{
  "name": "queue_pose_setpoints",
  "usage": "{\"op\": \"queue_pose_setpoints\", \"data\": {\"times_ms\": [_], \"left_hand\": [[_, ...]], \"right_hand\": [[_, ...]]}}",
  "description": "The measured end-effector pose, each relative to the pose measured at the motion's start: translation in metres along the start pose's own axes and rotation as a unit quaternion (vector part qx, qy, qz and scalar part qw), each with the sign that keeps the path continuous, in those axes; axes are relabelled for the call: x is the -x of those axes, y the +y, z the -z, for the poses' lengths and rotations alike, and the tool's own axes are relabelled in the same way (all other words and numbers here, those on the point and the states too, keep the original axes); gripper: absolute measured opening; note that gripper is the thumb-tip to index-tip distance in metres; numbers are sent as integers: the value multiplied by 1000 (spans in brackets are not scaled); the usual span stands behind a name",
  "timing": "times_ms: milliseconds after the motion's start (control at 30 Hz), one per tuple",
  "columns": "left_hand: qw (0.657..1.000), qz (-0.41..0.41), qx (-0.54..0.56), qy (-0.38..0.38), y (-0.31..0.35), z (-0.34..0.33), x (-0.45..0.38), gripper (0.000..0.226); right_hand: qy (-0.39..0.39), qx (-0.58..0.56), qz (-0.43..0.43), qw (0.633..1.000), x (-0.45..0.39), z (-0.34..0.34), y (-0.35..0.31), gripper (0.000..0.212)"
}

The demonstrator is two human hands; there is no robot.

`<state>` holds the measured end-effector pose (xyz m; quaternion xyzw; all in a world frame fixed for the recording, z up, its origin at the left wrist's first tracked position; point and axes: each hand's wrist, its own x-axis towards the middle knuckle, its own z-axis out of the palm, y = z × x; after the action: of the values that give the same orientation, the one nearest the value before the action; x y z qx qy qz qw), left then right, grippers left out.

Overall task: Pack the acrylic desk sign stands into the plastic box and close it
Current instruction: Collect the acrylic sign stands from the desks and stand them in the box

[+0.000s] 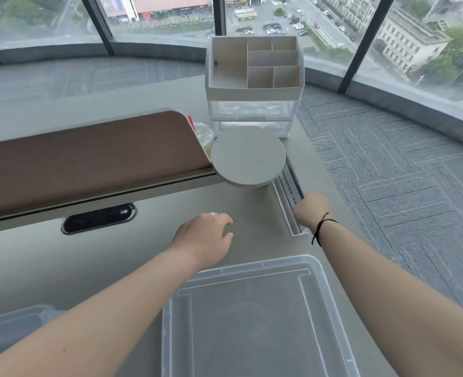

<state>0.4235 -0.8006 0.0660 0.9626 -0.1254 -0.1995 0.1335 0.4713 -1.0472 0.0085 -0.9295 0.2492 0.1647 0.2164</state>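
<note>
- Clear acrylic sign stands (290, 197) are lying in a row on the grey desk (116, 257), just past the plastic box (252, 317).
- The right hand (310, 210) is closing on the stands' near end.
- The left hand (206, 240) is hovering palm-down, fingers loosely curled, gripping nothing.
- The box is sitting open and empty.

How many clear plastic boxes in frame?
2. One open plastic box at the near desk edge, between the forearms; part of a second clear bin at the lower left, cut off by the frame.
</note>
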Motion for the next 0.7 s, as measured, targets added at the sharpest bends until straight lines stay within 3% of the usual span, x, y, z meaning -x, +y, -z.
{"op": "queue_pose_setpoints", "data": {"times_ms": [233, 533, 600, 700], "left_hand": [[999, -35, 16, 1, 27, -8, -23, 40], [998, -65, -5, -8, 39, -20, -42, 61], [998, -58, -24, -28, 37, -25, -45, 60], [997, -35, -49, -58, 27, -32, -46, 40]], "right_hand": [[-38, 71, 24, 996, -3, 26, 65, 28], [-76, 147, 143, 976, 7, 16, 54, 23], [-66, 162, 186, 967, 11, 12, 49, 23], [-40, 173, 247, 953, 25, 4, 40, 29]]}}
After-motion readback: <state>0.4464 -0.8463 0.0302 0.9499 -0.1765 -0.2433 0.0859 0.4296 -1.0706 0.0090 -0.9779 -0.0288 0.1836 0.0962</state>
